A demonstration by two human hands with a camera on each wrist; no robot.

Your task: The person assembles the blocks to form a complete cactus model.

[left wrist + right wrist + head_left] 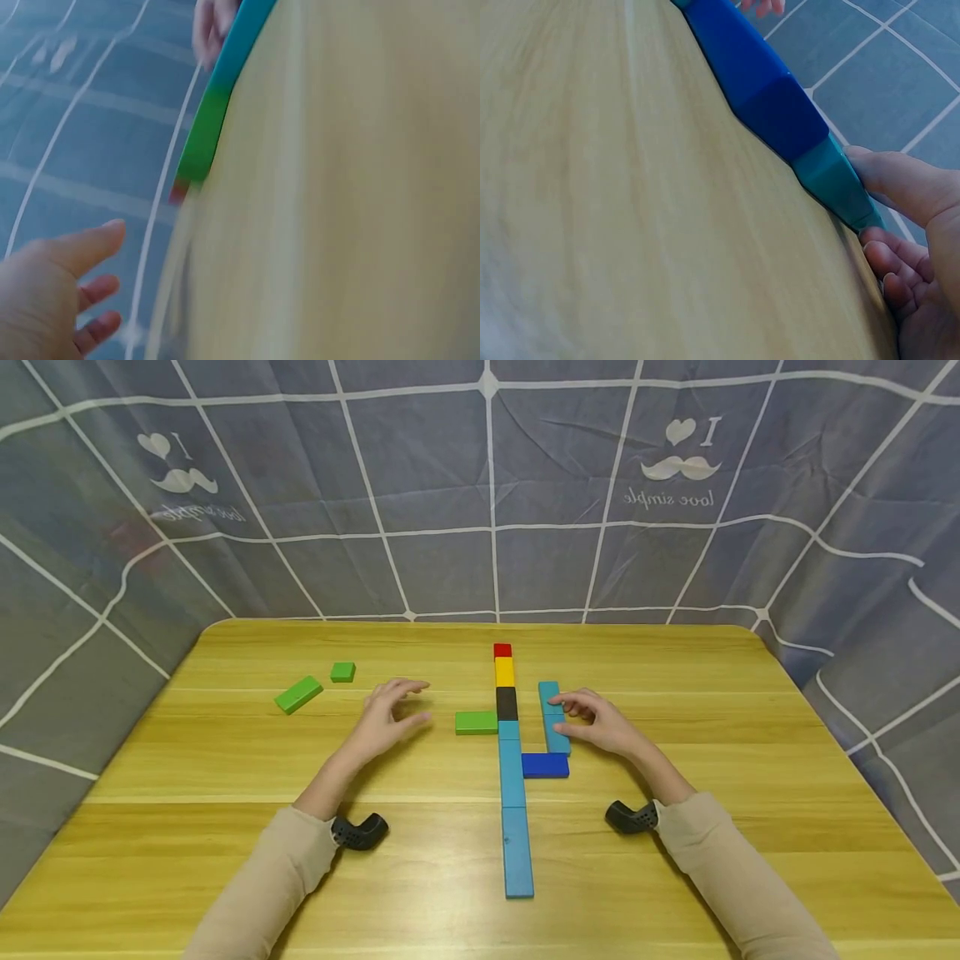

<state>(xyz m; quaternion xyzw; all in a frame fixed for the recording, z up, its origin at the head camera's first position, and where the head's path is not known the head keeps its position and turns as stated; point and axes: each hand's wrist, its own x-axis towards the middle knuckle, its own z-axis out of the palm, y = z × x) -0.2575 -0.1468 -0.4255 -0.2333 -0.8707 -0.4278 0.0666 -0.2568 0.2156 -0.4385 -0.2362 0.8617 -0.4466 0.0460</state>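
In the head view, a long column of blocks stands lengthwise: a red block [502, 650], a yellow block [505, 672], a black block [507, 703] and light-blue blocks [513, 773]. A green block [476, 723] touches its left side and a dark-blue block [545, 766] its right. Two light-blue blocks [551, 697] lie end to end beyond the dark-blue one. My right hand [603, 724] has thumb and fingers on these; the right wrist view shows its thumb against a teal-looking block [836, 180]. My left hand [382, 720] hovers left of the column, holding nothing.
A green rectangular block [298, 695] and a small green block [342, 672] lie at the left rear of the wooden table [187, 835]. A grey checked curtain [435, 460] hangs around the back and sides.
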